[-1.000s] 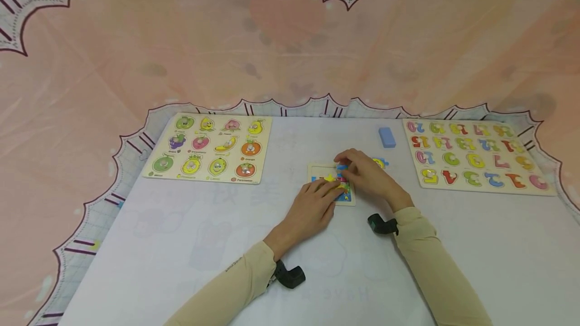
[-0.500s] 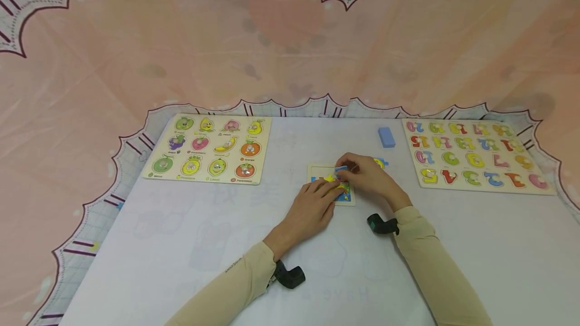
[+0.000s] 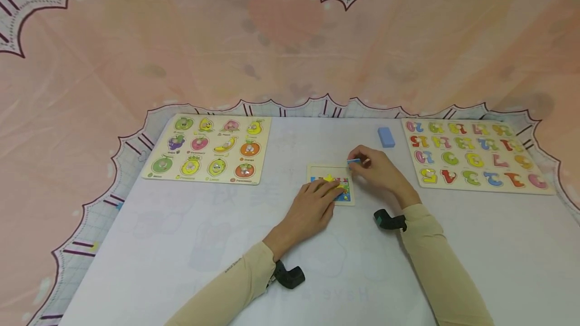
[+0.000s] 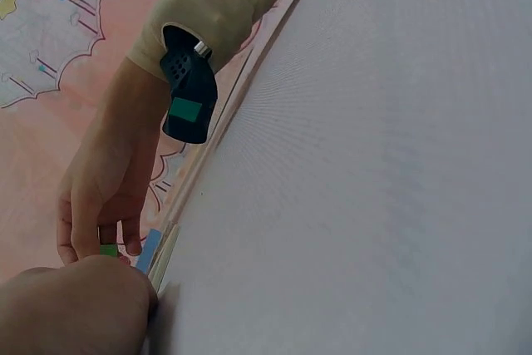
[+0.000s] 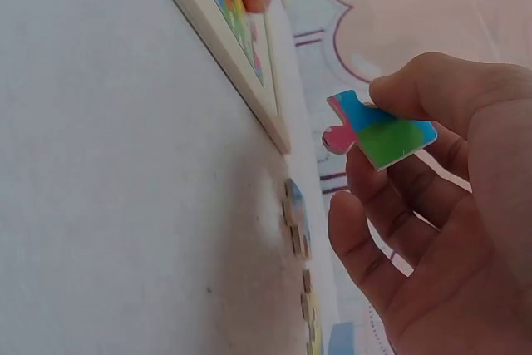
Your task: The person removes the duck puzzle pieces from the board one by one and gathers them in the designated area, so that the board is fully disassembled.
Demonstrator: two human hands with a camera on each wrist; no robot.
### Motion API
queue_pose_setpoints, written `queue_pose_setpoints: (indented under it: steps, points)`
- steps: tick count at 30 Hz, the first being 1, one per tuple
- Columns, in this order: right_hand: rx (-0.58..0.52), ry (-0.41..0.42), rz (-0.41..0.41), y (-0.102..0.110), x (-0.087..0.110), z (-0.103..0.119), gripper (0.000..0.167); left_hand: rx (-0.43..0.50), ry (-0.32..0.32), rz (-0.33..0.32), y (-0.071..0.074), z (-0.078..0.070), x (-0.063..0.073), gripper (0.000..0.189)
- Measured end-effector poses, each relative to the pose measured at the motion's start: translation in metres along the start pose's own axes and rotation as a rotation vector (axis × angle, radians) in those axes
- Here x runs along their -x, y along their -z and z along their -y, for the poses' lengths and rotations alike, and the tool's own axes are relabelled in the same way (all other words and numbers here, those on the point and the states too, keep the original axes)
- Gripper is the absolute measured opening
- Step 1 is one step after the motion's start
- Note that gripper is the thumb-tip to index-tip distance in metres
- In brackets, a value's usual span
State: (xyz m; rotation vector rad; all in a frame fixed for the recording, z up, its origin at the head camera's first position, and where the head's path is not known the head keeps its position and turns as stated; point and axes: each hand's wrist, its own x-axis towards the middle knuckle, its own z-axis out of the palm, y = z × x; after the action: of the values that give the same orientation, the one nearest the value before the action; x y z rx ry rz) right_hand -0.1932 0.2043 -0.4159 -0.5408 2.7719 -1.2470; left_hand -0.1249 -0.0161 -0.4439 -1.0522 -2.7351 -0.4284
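Observation:
My right hand [image 3: 380, 172] pinches a jigsaw piece [image 5: 391, 130] between thumb and fingers, just off the far right corner of a small wooden puzzle tray [image 3: 317, 170]. The piece is blue and green with a pink knob and is held up off the table in the right wrist view. My left hand [image 3: 308, 208] lies over the tray, its extended fingers resting on the colourful picture pieces [image 3: 344, 196] and hiding part of them. Bare cream board shows along the tray's far part.
Loose jigsaw pieces [image 5: 297, 218] lie on the table beside the tray, below my right hand. A blue block [image 3: 386, 137] is farther back. A fruit puzzle board [image 3: 267, 137] lies at the far left, a number puzzle board [image 3: 426, 181] at the right.
My right hand has lifted the jigsaw piece out of the tray's far right corner and moved it right, beyond the rim. My left hand has stayed on the tray.

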Motion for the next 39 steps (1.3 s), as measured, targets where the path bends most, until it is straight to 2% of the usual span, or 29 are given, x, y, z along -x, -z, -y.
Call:
queue_pose_setpoints:
  steps: [20, 28, 39]
  points:
    - [0.076, -0.163, -0.071, 0.035, 0.010, -0.023, 0.020, 0.013, 0.016, 0.027, -0.003, 0.001, 0.000, 0.038]
    - [0.085, -0.227, -0.060, 0.051, 0.020, -0.032, 0.024, 0.016, 0.007, 0.016, -0.003, 0.001, 0.000, 0.038]
    - [0.129, -0.297, -0.053, 0.061, 0.027, -0.038, 0.027, 0.021, 0.006, 0.021, -0.002, 0.001, 0.000, 0.038]
